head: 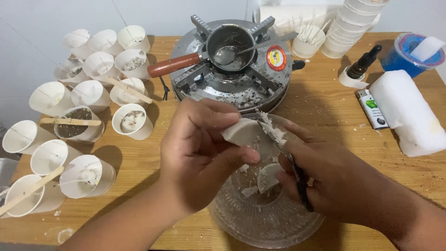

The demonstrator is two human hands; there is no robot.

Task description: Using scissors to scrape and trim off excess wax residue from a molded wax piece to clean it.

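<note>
Shaving step in hand. Your left hand (200, 153) pinches the wax piece (241, 132) over the glass bowl (265, 218); your right hand (334, 181) grips the knife (283, 148), blade on the wax. Next stroke likely needs pressure away from your fingers.

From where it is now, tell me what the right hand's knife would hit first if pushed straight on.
Most likely the white wax chunk in the left hand; the right hand's knife already touches it.
</note>
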